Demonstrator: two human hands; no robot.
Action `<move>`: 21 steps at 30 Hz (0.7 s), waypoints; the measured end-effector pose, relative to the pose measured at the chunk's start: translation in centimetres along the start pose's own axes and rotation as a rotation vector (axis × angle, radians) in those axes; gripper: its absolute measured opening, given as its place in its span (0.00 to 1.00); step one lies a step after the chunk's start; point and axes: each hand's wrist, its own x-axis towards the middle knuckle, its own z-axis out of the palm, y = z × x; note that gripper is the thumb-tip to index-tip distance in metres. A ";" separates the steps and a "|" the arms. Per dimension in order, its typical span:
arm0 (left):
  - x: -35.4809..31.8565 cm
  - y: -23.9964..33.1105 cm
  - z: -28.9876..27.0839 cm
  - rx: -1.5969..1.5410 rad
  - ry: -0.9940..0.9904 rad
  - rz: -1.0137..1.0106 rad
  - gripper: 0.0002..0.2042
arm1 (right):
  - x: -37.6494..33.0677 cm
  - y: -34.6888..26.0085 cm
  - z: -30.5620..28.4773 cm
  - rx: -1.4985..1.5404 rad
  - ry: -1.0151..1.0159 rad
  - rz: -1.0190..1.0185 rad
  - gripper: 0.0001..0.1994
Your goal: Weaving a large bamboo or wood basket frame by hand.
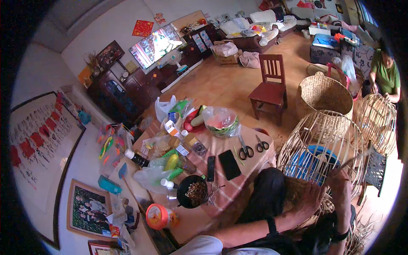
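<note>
A half-woven basket [297, 157] with an open cage of pale strips lies against my lap, its tighter woven part close to my hands. My left hand [313, 197] is closed at the basket's near end, its fingertips partly hidden. Beside it on the right, my right hand [338, 182] is raised with bent fingers, closed around a thin strip [355, 160] that slants up to the right. Motion blurs this strip a little. Through the cage shows a blue basin [312, 159]. Loose fibres [361, 233] hang or lie below my right forearm.
On the table [221, 197] to my left are two pairs of scissors [245, 151], a black tablet-like slab [230, 165], a black bowl [192, 191] and jars. A chair [270, 91] and a finished-looking basket [325, 95] stand ahead. At far right, a person [384, 72] handles another basket [376, 117].
</note>
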 end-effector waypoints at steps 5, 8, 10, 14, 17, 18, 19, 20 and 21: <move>1.1 0.1 -0.2 -0.011 -0.182 -0.007 0.23 | -0.4 -5.5 2.9 -0.744 0.034 -0.279 0.07; 2.0 -0.5 0.7 -0.126 -0.260 -0.025 0.23 | -1.1 -5.0 2.3 -0.721 0.053 -0.243 0.06; 2.0 -1.0 1.8 -0.221 -0.294 -0.041 0.24 | -1.9 -4.4 2.3 -0.899 0.015 -0.272 0.05; 0.3 -2.4 4.8 -0.360 -0.247 -0.018 0.28 | -2.4 -1.6 2.7 -1.078 -0.032 -0.217 0.12; 2.5 -1.6 2.0 -0.478 -0.418 -0.058 0.30 | -2.8 3.3 0.2 -1.156 0.061 -0.062 0.08; 2.9 -1.9 1.4 -0.501 -0.527 -0.097 0.31 | -2.8 2.8 0.7 -1.150 0.059 -0.067 0.08; 3.3 -2.2 0.6 -0.517 -0.637 -0.142 0.31 | -3.0 2.3 1.2 -1.135 0.029 -0.116 0.07; 3.5 -2.7 0.8 -0.520 -0.713 -0.114 0.32 | -3.7 1.5 1.7 -1.121 0.000 -0.165 0.09; 3.5 -2.5 0.8 -0.523 -0.713 -0.110 0.32 | -3.8 1.4 1.6 -1.124 0.003 -0.163 0.09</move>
